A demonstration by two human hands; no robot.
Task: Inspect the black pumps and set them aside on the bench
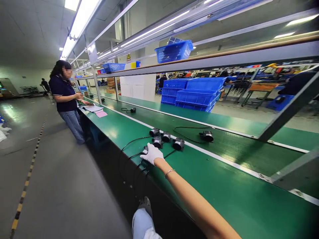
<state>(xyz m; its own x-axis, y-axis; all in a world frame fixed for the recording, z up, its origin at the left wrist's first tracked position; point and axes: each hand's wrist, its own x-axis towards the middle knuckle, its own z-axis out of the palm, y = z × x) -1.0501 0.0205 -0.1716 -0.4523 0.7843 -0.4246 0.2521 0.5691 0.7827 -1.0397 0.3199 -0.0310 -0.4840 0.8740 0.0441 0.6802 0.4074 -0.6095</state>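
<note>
My right hand (152,154), in a white glove, is closed around a small black round device (145,150) with a cable, near the front edge of the green workbench (194,169). Just beyond the fingers is a cluster of several similar black devices, among them a near one (157,142) and one at the right (178,144). Their black cables (129,143) trail over the bench edge on the left. My left hand is out of view.
Another corded black device (206,136) lies on the lane behind the white strip, with one more (133,110) farther off. Blue crates (196,94) are stacked beyond the bench. A blue basket (173,52) sits on the overhead shelf. A person (65,96) stands beside papers (93,108).
</note>
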